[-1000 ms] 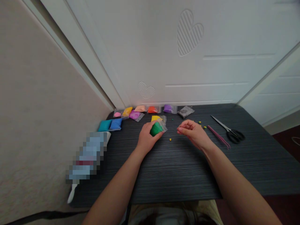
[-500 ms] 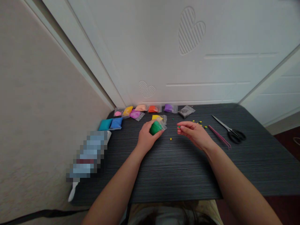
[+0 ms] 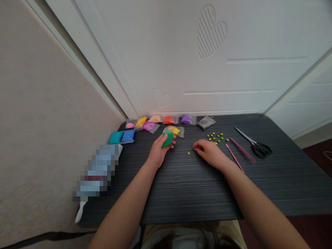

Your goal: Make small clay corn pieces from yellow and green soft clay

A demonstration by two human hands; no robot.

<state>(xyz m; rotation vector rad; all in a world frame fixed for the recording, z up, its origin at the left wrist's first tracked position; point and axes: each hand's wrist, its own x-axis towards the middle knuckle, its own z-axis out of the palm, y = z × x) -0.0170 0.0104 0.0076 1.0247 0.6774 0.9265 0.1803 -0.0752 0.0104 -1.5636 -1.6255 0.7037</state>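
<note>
My left hand (image 3: 157, 152) is closed on a small clear bag of green modelling clay (image 3: 167, 139), held up over the table. My right hand (image 3: 211, 152) is lowered to the table with its fingers curled and tips together; whatever they pinch, if anything, is hidden. Just left of those fingertips lies a small yellow clay ball (image 3: 188, 153). Beyond my left hand is an opened bag of yellow clay (image 3: 176, 131). A tiny green bit (image 3: 191, 131) rests near it. Several small yellow-and-green clay pieces (image 3: 218, 136) are scattered behind my right hand.
Pink tweezers (image 3: 242, 150), a pink clay tool (image 3: 234, 158) and black-handled scissors (image 3: 255, 145) lie at the right. Along the back are bags of clay, including purple (image 3: 186, 119) and grey (image 3: 206, 122). Blue bags (image 3: 128, 136) and a blurred white-edged pack (image 3: 119, 151) are left.
My right hand has moved down and slightly left, and the green bit at its fingertips no longer shows. My left hand has drawn left and turned with the green clay bag, uncovering more yellow clay.
</note>
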